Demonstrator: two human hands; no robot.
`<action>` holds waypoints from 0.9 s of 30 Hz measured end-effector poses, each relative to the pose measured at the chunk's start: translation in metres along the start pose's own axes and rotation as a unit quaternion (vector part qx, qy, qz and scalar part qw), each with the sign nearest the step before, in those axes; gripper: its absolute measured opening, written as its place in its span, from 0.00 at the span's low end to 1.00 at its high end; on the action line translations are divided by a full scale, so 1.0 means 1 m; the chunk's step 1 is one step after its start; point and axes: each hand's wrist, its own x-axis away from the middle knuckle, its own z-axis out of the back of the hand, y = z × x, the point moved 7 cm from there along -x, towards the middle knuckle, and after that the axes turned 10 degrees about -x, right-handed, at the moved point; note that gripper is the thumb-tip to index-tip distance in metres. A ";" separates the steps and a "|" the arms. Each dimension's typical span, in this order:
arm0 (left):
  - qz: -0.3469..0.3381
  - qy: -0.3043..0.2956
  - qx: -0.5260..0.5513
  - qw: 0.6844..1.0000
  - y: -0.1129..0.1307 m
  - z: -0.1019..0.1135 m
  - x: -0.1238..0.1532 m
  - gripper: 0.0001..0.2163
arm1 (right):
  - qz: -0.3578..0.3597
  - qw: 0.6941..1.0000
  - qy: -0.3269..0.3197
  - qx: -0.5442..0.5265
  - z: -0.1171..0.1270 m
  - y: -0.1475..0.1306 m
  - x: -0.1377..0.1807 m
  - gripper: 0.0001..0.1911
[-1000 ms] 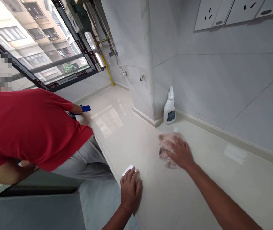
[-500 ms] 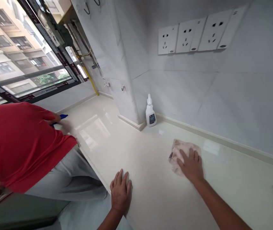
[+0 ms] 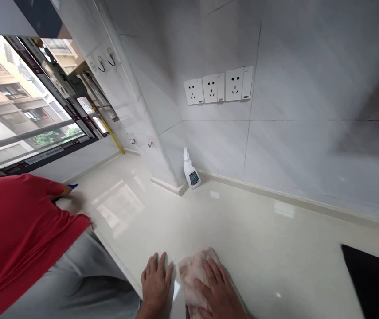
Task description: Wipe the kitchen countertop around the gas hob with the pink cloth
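Under my right hand [image 3: 220,290] is a pale pinkish rag [image 3: 192,270], damp-looking and rumpled, held against the cream countertop [image 3: 162,221]. The fingers of that hand spread over the rag's right part and press it down. To the left of the rag, my left hand [image 3: 156,281] rests flat near the counter's front edge, fingers out, with nothing in it. A white spray bottle [image 3: 192,170] with a dark label stands upright in the corner by the wall pillar, beyond both hands.
At the left, a person in a red top [image 3: 26,221] leans over the counter, a blue item [image 3: 72,186] by their hand. A black panel [image 3: 375,279] lies at the right. Wall sockets [image 3: 218,86] are above the counter; hooks [image 3: 106,62] hang on the pillar.
My right hand has drawn the rag toward me and to the left, close beside my left hand. The view has shifted, showing more wall and more of the black panel.
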 end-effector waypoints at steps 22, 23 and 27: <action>0.048 -0.004 0.012 0.999 0.020 0.017 0.001 0.26 | -0.410 0.888 0.145 0.146 0.201 0.266 0.004 0.37; 0.045 -0.002 0.013 0.999 0.021 0.017 0.001 0.26 | -0.409 0.888 0.150 0.149 0.194 0.257 0.009 0.37; 0.040 0.005 0.019 0.999 0.022 0.018 -0.001 0.25 | -0.359 0.908 0.149 0.157 0.147 0.197 0.029 0.34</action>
